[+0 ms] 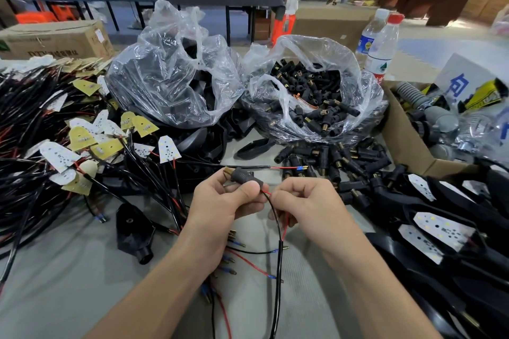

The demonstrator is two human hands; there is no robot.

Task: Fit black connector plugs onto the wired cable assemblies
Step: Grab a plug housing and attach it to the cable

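My left hand (220, 201) grips a black connector plug (243, 177) with a brass tip pointing up and left. A black cable (278, 256) with red and black wires enters the plug's right end. My right hand (305, 201) pinches those wires just right of the plug, fingers curled round them. The cable hangs down between my forearms toward the near edge. Loose black plugs (344, 157) lie in a heap just beyond my hands, and more fill a clear plastic bag (316, 96).
A pile of wired cable assemblies with small LED boards (82, 146) covers the left. A second bag of black housings (170, 77) stands at centre. Finished assemblies (440, 228) lie at right, a cardboard box (407, 140) behind them. Two water bottles (381, 44) stand beyond. Loose wire ends (242, 261) lie under my wrists.
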